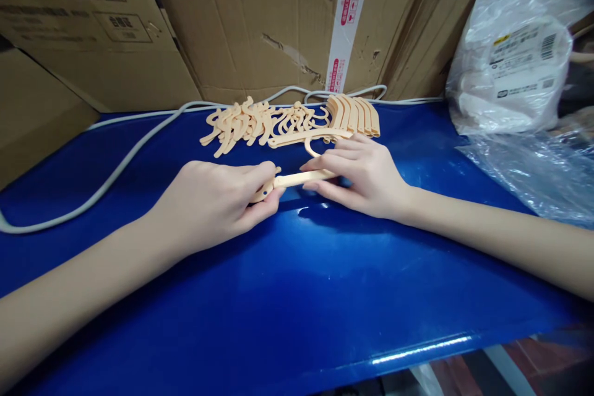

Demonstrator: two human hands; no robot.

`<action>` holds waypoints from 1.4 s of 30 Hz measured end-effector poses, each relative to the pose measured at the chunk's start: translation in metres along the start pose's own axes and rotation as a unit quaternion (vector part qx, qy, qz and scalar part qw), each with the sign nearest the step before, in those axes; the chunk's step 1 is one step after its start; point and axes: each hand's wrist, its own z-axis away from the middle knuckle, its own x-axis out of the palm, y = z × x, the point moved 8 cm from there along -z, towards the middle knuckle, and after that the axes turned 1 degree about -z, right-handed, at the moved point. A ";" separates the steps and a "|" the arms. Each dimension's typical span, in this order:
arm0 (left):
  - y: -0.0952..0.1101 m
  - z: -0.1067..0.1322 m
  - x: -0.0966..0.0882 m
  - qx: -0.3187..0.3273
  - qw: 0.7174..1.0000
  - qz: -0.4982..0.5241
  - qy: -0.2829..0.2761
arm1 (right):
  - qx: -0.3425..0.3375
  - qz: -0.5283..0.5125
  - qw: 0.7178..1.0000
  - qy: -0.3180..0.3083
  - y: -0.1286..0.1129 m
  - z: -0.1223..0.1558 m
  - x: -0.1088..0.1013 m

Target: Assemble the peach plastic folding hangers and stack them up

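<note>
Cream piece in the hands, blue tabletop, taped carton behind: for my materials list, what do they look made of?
Cream piece: probably plastic, satin, from its even colour and smooth edges.
Blue tabletop: glossy, showing bright reflections; perhaps plastic sheet or coated board.
Taped carton: matte cardboard, judging by its torn patch.

The left forearm (99,284) and right forearm (492,238) are bare as far as the view reaches, smooth and slim, narrowing toward the wrists (404,203). The left hand (218,198) and right hand (366,173) are bare too, with slender fingers (331,163); the nails seem short, though blurred.
</note>
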 end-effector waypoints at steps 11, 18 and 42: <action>0.000 -0.001 -0.009 -0.021 0.997 -0.062 0.041 | 0.172 -0.115 0.973 0.105 0.045 0.002 -0.012; 0.006 -0.001 -0.003 0.038 0.999 -0.018 0.025 | 0.197 -0.181 0.961 0.070 0.053 0.002 -0.001; 0.029 0.001 0.005 0.175 0.983 0.043 0.023 | 0.189 -0.161 0.968 0.013 0.047 0.000 0.008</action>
